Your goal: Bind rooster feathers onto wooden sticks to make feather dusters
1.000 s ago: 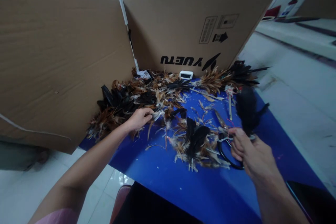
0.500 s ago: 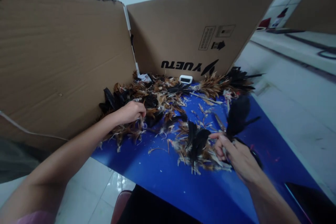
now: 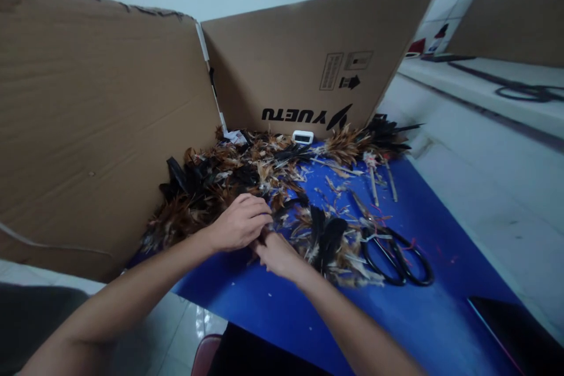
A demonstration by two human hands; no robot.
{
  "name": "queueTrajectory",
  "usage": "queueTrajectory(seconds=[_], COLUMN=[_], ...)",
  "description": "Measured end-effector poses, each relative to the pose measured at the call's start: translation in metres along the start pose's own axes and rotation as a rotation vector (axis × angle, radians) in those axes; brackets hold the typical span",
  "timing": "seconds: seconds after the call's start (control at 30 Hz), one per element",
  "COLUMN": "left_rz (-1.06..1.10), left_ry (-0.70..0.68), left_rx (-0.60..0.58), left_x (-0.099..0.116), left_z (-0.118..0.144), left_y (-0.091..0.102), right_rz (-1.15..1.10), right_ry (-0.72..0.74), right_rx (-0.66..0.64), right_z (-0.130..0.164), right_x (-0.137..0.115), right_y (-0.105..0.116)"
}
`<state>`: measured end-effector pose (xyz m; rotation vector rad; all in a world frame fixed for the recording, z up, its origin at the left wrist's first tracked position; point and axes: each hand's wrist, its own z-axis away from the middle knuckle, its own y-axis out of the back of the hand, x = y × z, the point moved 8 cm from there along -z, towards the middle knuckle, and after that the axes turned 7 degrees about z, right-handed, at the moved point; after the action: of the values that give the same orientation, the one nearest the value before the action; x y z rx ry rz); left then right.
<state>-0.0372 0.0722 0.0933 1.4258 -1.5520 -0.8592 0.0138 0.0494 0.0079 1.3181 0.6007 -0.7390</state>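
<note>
My left hand (image 3: 240,224) and my right hand (image 3: 277,254) meet at the near edge of a heap of brown and black feathers (image 3: 220,179) on the blue table (image 3: 308,317). The left hand's fingers curl over a small dark tuft of feathers (image 3: 263,238) held between both hands. My right hand's fingertips are tucked under the left hand and mostly hidden. Just right of the hands lies a clump of black feathers (image 3: 328,232). Black-handled scissors (image 3: 396,252) lie on the table further right, untouched.
Tall cardboard panels (image 3: 101,117) (image 3: 299,70) wall off the left and back of the table. A small white device (image 3: 302,137) and thin sticks (image 3: 373,179) lie near the back. A dark flat object (image 3: 520,335) sits at the lower right. A cable (image 3: 524,93) lies on the far counter.
My right hand has moved left from beside the scissors, bringing its black feathers to my left hand. The left hand drew back from the heap toward me.
</note>
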Motion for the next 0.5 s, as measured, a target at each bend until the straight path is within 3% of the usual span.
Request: queueTrajectory(seconds=[0.13, 0.27, 0.37, 0.5], left_rz=[-0.049, -0.136, -0.159, 0.037], left_ry=[0.164, 0.410, 0.485, 0.412], left_rx=[-0.084, -0.151, -0.172, -0.203], left_x=[-0.028, -0.044, -0.034, -0.004], left_z=[0.004, -0.005, -0.020, -0.028], left_y=[-0.023, -0.061, -0.084, -0.096], right_rz=[0.329, 0.387, 0.413, 0.676], right_ry=[0.139, 0.165, 0.198, 0.213], right_rx=[0.134, 0.164, 0.264, 0.519], right_z=[0.021, 0.050, 0.072, 0.109], right_x=[-0.020, -0.010, 0.008, 0.042], right_y=[0.011, 0.021, 0.035, 0.059])
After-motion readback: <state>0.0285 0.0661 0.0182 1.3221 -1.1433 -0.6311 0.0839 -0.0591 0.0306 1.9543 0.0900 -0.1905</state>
